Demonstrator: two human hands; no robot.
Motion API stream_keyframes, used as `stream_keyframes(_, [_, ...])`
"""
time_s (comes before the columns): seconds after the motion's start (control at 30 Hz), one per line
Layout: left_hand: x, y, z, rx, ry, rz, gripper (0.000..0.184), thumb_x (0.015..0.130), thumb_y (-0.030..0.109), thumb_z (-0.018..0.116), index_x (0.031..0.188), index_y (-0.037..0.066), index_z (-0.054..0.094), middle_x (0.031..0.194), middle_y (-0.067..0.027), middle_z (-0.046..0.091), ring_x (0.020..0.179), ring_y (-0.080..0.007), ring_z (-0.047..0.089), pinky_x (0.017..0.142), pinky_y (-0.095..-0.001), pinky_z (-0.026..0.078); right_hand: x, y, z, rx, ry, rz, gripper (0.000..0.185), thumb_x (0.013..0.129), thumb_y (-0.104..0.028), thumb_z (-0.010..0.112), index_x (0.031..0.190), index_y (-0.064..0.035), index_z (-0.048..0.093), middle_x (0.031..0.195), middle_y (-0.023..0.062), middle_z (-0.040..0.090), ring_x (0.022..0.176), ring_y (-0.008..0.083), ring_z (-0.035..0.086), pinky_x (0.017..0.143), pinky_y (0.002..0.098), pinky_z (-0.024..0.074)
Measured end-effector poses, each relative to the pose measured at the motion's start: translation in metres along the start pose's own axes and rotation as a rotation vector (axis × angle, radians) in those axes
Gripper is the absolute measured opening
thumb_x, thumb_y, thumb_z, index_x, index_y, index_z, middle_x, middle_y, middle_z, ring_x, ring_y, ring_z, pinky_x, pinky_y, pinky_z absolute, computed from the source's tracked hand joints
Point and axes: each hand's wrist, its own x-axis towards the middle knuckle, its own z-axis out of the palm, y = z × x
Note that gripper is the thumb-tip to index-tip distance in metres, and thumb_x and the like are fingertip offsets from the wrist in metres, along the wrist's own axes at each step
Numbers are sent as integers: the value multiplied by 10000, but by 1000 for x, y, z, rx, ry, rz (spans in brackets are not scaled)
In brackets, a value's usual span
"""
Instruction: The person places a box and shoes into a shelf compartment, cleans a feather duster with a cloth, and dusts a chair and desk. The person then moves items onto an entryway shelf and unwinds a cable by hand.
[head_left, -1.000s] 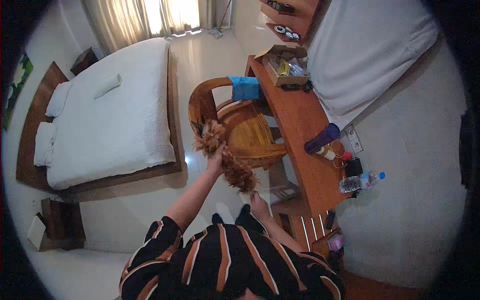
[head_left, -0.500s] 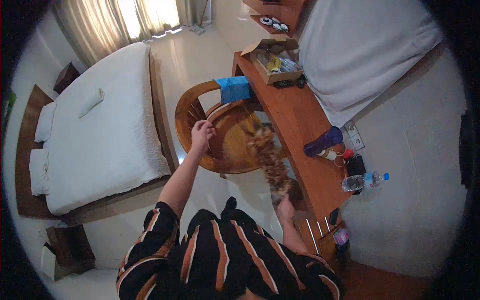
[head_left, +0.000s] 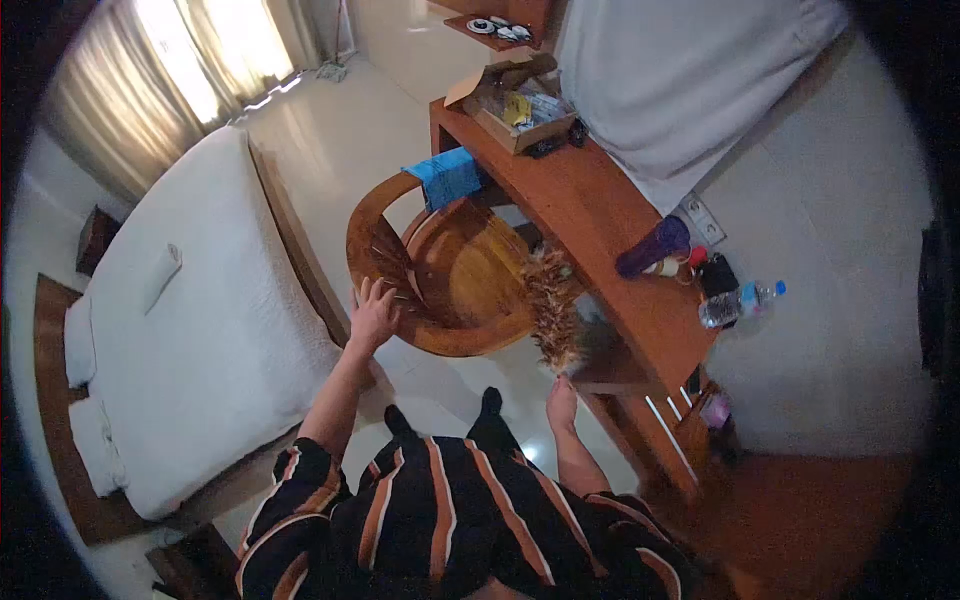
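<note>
My right hand (head_left: 562, 402) is closed around the handle end of a brown feather duster (head_left: 552, 310). Its feathers point away from me, between the chair and the desk's side. My left hand (head_left: 374, 315) has its fingers spread at the rounded back rail of a wooden chair (head_left: 470, 270); it appears to rest on the wood. A blue cloth (head_left: 447, 178) hangs over the far part of that rail. The duster's handle is mostly hidden in my fist.
A wooden desk (head_left: 600, 215) runs along the right, with an open cardboard box (head_left: 520, 105), a dark purple bottle (head_left: 655, 248) and a clear water bottle (head_left: 735, 305) on it. A bed (head_left: 210, 330) with white covers stands left. White cloth (head_left: 680, 80) hangs above the desk.
My left hand has come down and left from above the chair to its rail, with fingers opening. The duster has swung nearer the desk side. The camera view has turned.
</note>
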Motion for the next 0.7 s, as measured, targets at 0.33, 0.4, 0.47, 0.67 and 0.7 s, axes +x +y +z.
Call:
stream_keyframes(0.33, [-66, -26, 5, -351, -49, 173, 462, 775, 185, 595, 1222, 117, 500, 1327, -187, 360, 1250, -417, 296, 1024, -528, 246, -126, -156, 36, 286, -30, 56, 206, 914, -134, 428, 1009, 10, 541, 769, 280, 593, 754, 463, 577, 645, 524, 454])
stream_keyframes(0.4, [-76, -34, 17, -500, -104, 169, 495, 774, 186, 595, 1245, 96, 474, 1316, -203, 365, 1236, -424, 310, 1021, -506, 266, -133, -174, 59, 252, -71, -18, 201, 911, -127, 424, 993, 13, 542, 770, 282, 592, 755, 462, 576, 648, 526, 454])
stream_keyframes(0.47, [-82, -47, 31, -683, -194, 179, 564, 819, 186, 566, 1327, 54, 360, 1292, -230, 382, 1191, -391, 390, 1010, -428, 318, -129, -206, 68, 215, -162, -96, 184, 898, -110, 422, 966, 14, 540, 773, 289, 585, 755, 469, 570, 648, 537, 452])
stream_keyframes(0.67, [-55, -73, 18, -1284, -365, -242, 637, 901, 205, 500, 1408, 0, 175, 1353, -192, 382, 1196, -268, 426, 1002, -351, 329, -44, -287, 95, 24, -219, -297, 261, 918, -195, 392, 1076, -46, 535, 783, 258, 611, 747, 446, 594, 656, 535, 469])
stream_keyframes(0.7, [-45, -80, 16, -1288, -355, -244, 637, 901, 205, 500, 1408, 0, 175, 1353, -192, 382, 1196, -268, 426, 1002, -351, 329, -28, -303, 91, -18, -220, -362, 263, 919, -204, 392, 1070, -48, 540, 791, 253, 614, 756, 444, 596, 669, 535, 471])
